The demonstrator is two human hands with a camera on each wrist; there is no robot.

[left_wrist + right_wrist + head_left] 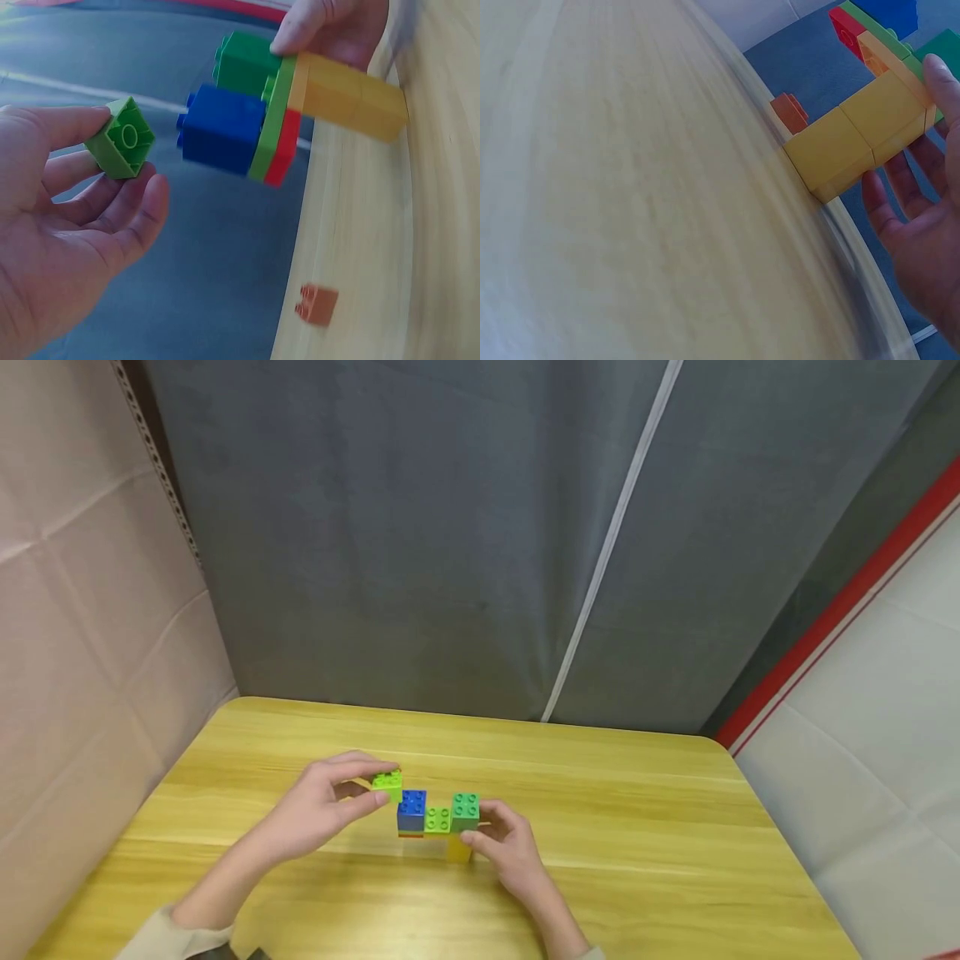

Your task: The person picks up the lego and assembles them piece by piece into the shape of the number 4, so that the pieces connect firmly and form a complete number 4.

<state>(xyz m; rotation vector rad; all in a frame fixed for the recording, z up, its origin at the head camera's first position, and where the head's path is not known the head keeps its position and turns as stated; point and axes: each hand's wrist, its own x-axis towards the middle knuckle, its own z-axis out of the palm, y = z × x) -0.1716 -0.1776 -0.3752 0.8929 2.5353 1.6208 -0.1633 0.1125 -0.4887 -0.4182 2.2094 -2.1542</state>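
Between thumb and fingertips, my left hand [318,806] pinches a lime-green brick [387,785], its hollow underside [129,136] showing in the left wrist view. That brick is just left of a built block structure and apart from it in the left wrist view. My right hand [516,856] grips the structure at its right side, near the green brick [465,810]. A blue brick [412,810] tops the other end, over a lime-green plate [273,142]. Beneath are a red plate [283,148], an orange plate [297,86] and a column of yellow bricks [855,135].
A loose orange-brown brick [320,306] lies on the wooden table [637,852], beyond the structure. Dark grey cloth [420,543] hangs behind the table's far edge. Pale panels [75,610] flank it on both sides.
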